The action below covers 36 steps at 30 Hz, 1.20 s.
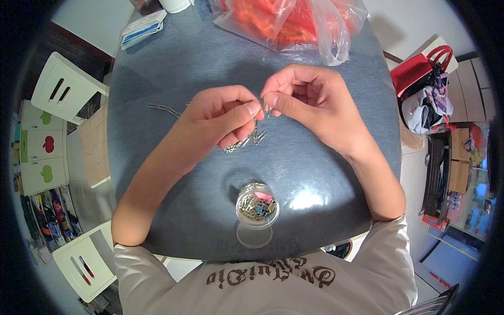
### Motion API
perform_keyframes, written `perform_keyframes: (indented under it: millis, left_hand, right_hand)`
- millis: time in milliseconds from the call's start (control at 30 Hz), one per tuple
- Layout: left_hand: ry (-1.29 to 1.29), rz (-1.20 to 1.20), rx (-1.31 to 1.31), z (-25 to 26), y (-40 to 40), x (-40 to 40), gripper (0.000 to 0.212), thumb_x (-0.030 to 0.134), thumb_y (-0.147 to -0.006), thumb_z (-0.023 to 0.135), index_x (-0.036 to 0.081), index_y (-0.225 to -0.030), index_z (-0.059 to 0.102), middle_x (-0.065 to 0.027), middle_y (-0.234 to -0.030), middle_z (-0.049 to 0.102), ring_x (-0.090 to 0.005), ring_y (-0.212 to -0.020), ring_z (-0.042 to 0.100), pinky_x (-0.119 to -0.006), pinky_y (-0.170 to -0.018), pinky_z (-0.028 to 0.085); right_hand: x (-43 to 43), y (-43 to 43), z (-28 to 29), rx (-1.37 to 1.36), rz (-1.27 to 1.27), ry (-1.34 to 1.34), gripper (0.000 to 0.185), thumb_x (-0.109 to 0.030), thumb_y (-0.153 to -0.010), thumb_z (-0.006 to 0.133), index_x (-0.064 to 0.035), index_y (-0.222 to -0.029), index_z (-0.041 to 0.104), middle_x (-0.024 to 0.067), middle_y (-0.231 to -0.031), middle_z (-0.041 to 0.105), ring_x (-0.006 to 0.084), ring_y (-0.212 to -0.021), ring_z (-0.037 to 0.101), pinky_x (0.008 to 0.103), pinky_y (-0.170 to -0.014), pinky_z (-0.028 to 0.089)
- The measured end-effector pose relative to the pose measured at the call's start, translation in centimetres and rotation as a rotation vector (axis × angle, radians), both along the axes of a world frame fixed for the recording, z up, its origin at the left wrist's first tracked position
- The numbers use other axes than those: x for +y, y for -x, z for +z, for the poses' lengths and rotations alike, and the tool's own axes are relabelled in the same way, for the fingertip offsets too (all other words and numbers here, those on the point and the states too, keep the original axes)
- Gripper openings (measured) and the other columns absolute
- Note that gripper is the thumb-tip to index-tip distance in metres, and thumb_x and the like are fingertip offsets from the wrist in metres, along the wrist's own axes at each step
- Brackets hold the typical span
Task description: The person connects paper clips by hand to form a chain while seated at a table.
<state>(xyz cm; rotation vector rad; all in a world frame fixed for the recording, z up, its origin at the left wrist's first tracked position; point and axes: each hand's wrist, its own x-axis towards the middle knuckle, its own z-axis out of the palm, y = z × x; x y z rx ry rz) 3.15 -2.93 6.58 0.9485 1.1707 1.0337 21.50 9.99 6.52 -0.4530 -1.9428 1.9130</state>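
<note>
Over the middle of the dark table, my left hand (232, 118) and my right hand (307, 94) meet nearly fingertip to fingertip. Each pinches a small metal paper clip between thumb and forefinger; how the clips join is too small to tell. A chain of linked paper clips (240, 145) lies under and beside my left hand, and its far end (163, 107) shows left of that hand. Nearer to me stands an open clear plastic jar (258, 206) holding many paper clips and something pink. A clear round lid (254, 236) lies just in front of the jar.
A clear plastic bag with red contents (283, 23) lies at the table's far edge. At the far left are a stack of cards or packets (142, 29) and a white container (175, 4). White chairs (65, 88) stand left of the table; a red handbag (411, 73) is at the right.
</note>
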Motion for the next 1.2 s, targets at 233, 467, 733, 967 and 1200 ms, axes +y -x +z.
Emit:
perform_keyframes:
  millis: [233,467,733,967,1200]
  left_hand:
    - [0.033,0.029,-0.020,-0.5,-0.1,-0.2,0.022,0.026,-0.104,0.055,0.006,-0.095,0.063,0.0065,-0.066,0.048,-0.0006,-0.053,0.036,-0.019,-0.046,0.026]
    - [0.026,0.089,-0.002,-0.3,-0.1,-0.2,0.023,0.025,-0.104,0.055,0.005,-0.095,0.063,0.0056,-0.065,0.047,-0.0014,-0.053,0.035,-0.020,-0.046,0.026]
    - [-0.066,0.169,0.023,-0.5,0.4,-0.1,0.022,0.025,-0.103,0.055,0.006,-0.095,0.063,0.0064,-0.064,0.047,-0.0015,-0.053,0.035,-0.020,-0.047,0.025]
    - [-0.070,0.131,0.001,-0.5,0.6,-0.1,0.021,0.025,-0.103,0.055,0.007,-0.094,0.062,0.0067,-0.063,0.047,-0.0015,-0.052,0.035,-0.020,-0.046,0.025]
    - [0.004,0.062,0.005,0.1,0.7,-0.1,0.021,0.023,-0.102,0.055,0.005,-0.095,0.063,0.0045,-0.065,0.051,-0.0019,-0.052,0.038,-0.020,-0.046,0.027]
  right_hand:
    - [-1.3,0.5,-0.5,0.036,-0.153,-0.162,0.009,-0.003,-0.095,0.067,0.0013,-0.104,0.067,0.0031,-0.094,0.069,0.0080,-0.087,0.063,0.0244,-0.078,0.052]
    - [-1.0,0.7,-0.5,0.026,-0.226,-0.194,0.010,-0.006,-0.096,0.068,0.0008,-0.102,0.066,0.0025,-0.090,0.067,0.0083,-0.084,0.062,0.0247,-0.077,0.051]
    - [-0.9,0.3,-0.4,-0.085,-0.110,-0.358,0.009,-0.005,-0.094,0.068,0.0009,-0.100,0.065,0.0038,-0.083,0.065,0.0094,-0.075,0.060,0.0265,-0.069,0.051]
    - [-1.2,0.6,-0.4,-0.032,-0.142,-0.457,0.009,-0.006,-0.093,0.068,0.0014,-0.097,0.064,0.0072,-0.082,0.066,0.0141,-0.074,0.063,0.0292,-0.067,0.052]
    - [-1.4,0.7,-0.3,-0.025,-0.177,-0.422,0.010,-0.005,-0.093,0.069,0.0015,-0.098,0.064,0.0089,-0.086,0.067,0.0166,-0.078,0.065,0.0305,-0.070,0.053]
